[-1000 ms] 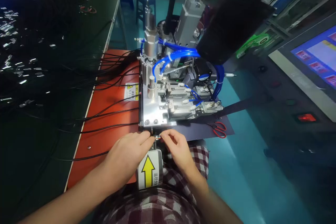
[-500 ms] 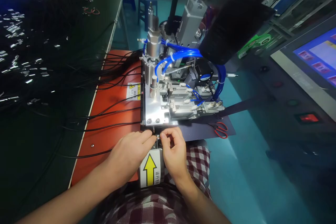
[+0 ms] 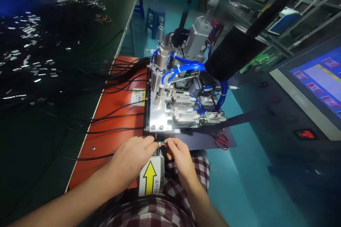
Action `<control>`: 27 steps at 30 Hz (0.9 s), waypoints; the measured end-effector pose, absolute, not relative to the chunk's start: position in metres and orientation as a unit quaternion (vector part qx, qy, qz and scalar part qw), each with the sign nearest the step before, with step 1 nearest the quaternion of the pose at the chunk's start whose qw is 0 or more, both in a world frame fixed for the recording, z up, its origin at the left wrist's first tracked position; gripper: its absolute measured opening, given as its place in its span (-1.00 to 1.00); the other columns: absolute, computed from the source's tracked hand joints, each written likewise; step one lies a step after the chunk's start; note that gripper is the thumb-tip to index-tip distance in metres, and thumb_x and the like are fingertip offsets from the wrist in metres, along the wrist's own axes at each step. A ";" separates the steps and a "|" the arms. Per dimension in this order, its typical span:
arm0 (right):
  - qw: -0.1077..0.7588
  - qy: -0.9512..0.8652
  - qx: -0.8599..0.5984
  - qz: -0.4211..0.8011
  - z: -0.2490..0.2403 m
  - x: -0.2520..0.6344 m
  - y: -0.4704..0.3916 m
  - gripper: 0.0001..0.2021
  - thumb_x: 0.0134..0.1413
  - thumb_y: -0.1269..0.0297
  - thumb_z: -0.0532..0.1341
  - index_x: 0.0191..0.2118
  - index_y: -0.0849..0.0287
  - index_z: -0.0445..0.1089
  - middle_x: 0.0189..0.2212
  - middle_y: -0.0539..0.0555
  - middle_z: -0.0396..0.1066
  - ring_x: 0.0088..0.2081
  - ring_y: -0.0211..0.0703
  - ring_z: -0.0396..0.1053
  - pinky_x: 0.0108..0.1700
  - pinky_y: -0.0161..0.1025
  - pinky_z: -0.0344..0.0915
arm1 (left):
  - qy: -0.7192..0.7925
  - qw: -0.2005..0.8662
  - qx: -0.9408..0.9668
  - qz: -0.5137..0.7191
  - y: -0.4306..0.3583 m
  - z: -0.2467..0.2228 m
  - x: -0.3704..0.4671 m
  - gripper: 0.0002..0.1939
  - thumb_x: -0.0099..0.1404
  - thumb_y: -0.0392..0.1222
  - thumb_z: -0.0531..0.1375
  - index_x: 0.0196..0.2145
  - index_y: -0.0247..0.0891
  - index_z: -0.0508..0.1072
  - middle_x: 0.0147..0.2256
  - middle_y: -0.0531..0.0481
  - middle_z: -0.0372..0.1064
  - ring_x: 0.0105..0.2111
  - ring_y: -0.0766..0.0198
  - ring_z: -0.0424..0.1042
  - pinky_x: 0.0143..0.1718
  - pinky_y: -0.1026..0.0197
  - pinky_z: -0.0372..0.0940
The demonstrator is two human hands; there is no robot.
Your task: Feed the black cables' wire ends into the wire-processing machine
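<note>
My left hand (image 3: 135, 158) is closed round the end of a black cable (image 3: 87, 158), which runs in from the left over the red-orange plate. Between my two hands, thin coloured wires (image 3: 161, 144) show at the cable's tip. My right hand (image 3: 179, 152) pinches the far ends of these wires between thumb and fingers; the very tips are hidden. Both hands are just in front of the metal machine (image 3: 160, 117), above a white label with a yellow arrow (image 3: 150, 177). Several other black cables (image 3: 117, 115) lie across the red-orange plate (image 3: 106, 140) and run into the machine's left side.
Red-handled scissors (image 3: 222, 141) lie on the dark base plate to the right. Blue air tubes (image 3: 190, 67) and a black cylinder (image 3: 233, 55) rise over the machine. A control screen (image 3: 319, 81) stands at the right. A big heap of black cables (image 3: 32, 67) covers the left table.
My right hand has drawn slightly away from the left, so the coloured wires now show between them. The view has shifted, with the machine lower in the picture.
</note>
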State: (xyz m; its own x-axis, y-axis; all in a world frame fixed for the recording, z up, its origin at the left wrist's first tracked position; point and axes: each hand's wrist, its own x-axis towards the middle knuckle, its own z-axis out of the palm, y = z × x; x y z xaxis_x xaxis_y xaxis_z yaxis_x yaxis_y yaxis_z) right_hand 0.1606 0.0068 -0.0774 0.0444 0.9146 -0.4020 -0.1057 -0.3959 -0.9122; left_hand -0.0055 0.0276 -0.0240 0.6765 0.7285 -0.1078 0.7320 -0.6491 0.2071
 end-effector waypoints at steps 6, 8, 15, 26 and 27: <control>0.445 -0.361 -0.578 0.581 -0.078 0.153 0.003 -0.72 0.02 0.07 0.23 -0.45 0.19 0.28 -0.61 -0.10 0.14 -0.61 -0.33 0.01 -0.55 -0.32 -0.06 | 0.418 0.126 0.899 -0.041 0.029 -0.016 -0.003 -0.68 0.24 -0.44 0.08 -0.10 -0.23 0.45 -0.27 -0.04 0.40 -0.33 0.15 0.36 -0.32 0.13 0.29; 0.444 -0.333 -0.557 0.618 -0.078 0.153 0.006 -0.71 -0.01 0.06 0.24 -0.46 0.20 0.27 -0.62 -0.10 0.14 -0.62 -0.33 0.03 -0.55 -0.33 -0.06 | 0.432 0.110 0.893 -0.062 0.026 -0.007 0.000 -0.66 0.20 -0.45 0.10 -0.09 -0.22 0.44 -0.21 -0.07 0.38 -0.25 0.10 0.35 -0.29 0.11 0.29; 0.440 -0.320 -0.535 0.646 -0.078 0.156 0.009 -0.67 -0.05 0.01 0.26 -0.48 0.21 0.28 -0.63 -0.09 0.17 -0.61 -0.32 0.04 -0.52 -0.33 -0.03 | 0.476 0.123 0.857 -0.152 0.008 0.007 0.013 -0.47 0.21 -0.58 -0.07 0.10 -0.35 0.31 -0.10 -0.19 0.37 -0.15 0.09 0.37 -0.16 0.09 0.36; 0.451 -0.304 -0.534 0.648 -0.075 0.152 0.007 -0.70 -0.08 0.04 0.28 -0.50 0.18 0.28 -0.66 -0.11 0.14 -0.61 -0.30 0.03 -0.53 -0.32 -0.04 | 0.470 0.108 0.871 -0.096 0.003 -0.007 0.015 -0.57 0.23 -0.55 -0.04 0.00 -0.39 0.39 -0.13 -0.22 0.39 -0.17 0.05 0.39 -0.16 0.01 0.38; 0.447 -0.299 -0.529 0.657 -0.075 0.153 0.008 -0.70 -0.08 0.05 0.28 -0.51 0.18 0.28 -0.66 -0.11 0.15 -0.61 -0.31 0.03 -0.53 -0.32 -0.04 | 0.471 0.115 0.869 -0.093 0.005 -0.007 0.015 -0.58 0.24 -0.53 -0.02 0.00 -0.37 0.39 -0.13 -0.20 0.39 -0.18 0.06 0.40 -0.17 0.02 0.38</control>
State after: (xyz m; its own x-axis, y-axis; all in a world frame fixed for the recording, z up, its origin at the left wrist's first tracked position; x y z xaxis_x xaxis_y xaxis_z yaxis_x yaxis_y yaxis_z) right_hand 0.1528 0.0079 -0.0751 -0.0416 0.9032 -0.4272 -0.2714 -0.4217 -0.8652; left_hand 0.0150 0.0045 -0.0074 0.5381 0.7980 -0.2713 0.8412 -0.5290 0.1124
